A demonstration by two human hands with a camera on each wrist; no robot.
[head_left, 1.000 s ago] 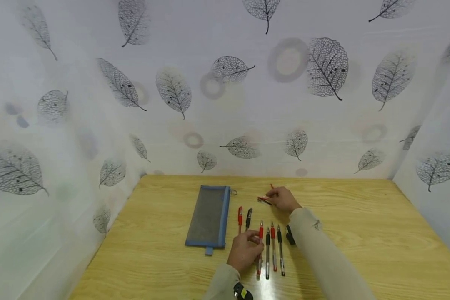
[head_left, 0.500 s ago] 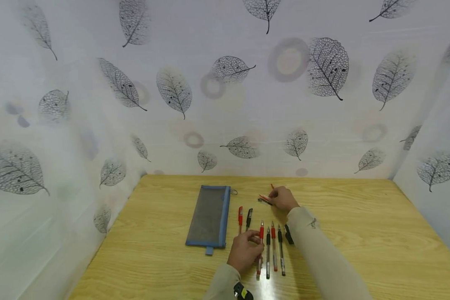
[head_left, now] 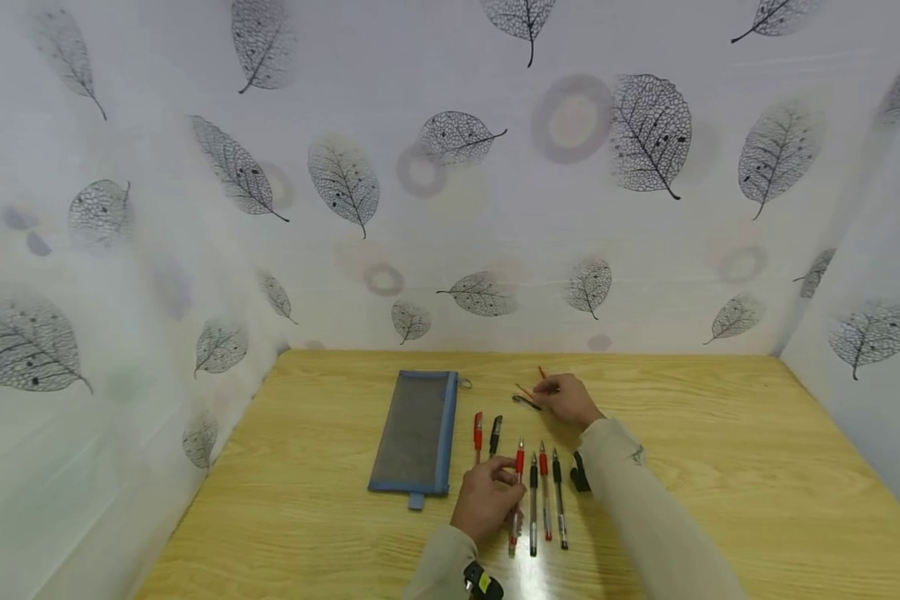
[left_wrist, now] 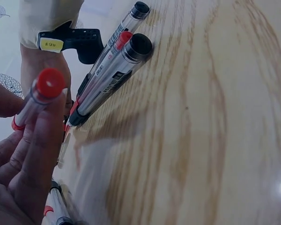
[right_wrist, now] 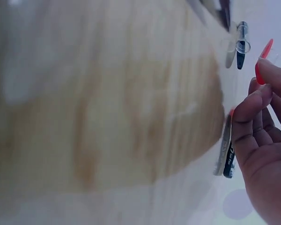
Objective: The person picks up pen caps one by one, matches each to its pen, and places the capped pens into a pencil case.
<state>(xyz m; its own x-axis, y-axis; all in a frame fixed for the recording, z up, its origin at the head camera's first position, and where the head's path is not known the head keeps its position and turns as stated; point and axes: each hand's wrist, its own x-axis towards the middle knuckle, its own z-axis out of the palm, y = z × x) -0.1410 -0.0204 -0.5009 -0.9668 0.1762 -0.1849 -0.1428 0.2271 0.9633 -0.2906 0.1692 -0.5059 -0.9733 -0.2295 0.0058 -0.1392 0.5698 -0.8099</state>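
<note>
My left hand [head_left: 487,500] pinches an uncapped red pen [head_left: 520,458], its writing tip pointing toward the far side; the pen's red end shows up close in the left wrist view. At the back, my right hand [head_left: 567,398] pinches a small red pen cap [right_wrist: 263,63] between thumb and fingertips. Just below those fingers a black pen cap [head_left: 526,402] lies on the table, and another red piece [head_left: 542,372] shows behind the hand. Right of the held pen lie a black pen [head_left: 533,508], a red pen [head_left: 545,492] and a second black pen [head_left: 560,504], all uncapped.
A capped red pen [head_left: 477,433] and a capped black pen [head_left: 495,433] lie beyond my left hand, partly hidden by it. Left of them is a grey mesh zip pouch [head_left: 412,433] with blue edging. A leaf-patterned curtain [head_left: 480,208] stands behind the wooden table [head_left: 720,467].
The red cap in my right fingers has tilted up and come apart from the black cap beside it. My left hand keeps its hold on the red pen, nearly still.
</note>
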